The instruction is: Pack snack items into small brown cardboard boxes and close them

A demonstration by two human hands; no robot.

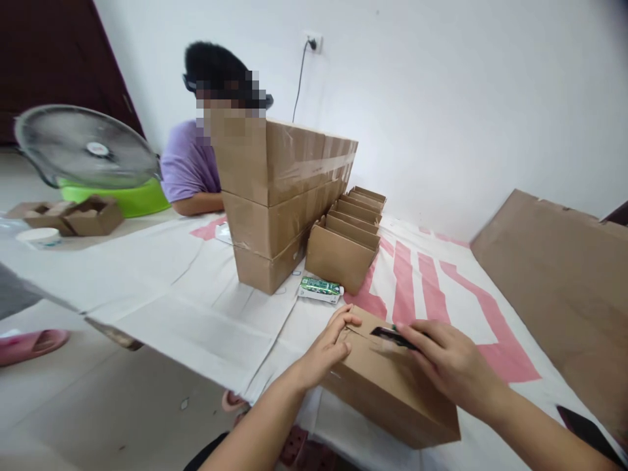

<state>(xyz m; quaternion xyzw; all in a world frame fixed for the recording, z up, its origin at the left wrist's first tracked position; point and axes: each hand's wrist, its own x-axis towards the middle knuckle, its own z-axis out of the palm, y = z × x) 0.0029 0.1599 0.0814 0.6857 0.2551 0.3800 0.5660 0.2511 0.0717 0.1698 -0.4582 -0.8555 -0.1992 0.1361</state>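
Observation:
A closed cardboard box [392, 392] lies on the cloth-covered table in front of me. My left hand [331, 350] rests on the box's near left end, fingers bent but apart and the thumb on its top. Thin dark lines run over the cardboard beside those fingers. In my right hand [441, 360], closed over the box's top, is a slim black box cutter [390, 336], its slanted tip pointing left toward my left hand. The tip is just above or touching the cardboard; I cannot tell which.
Stacked taped boxes [275, 203] stand ahead, beside a row of open-topped boxes [343, 245]. A green-and-white carton [320, 289] lies before them. A person in a purple shirt [189, 160] sits behind the stack. A fan [91, 147] is at left, a cardboard sheet [554, 288] at right.

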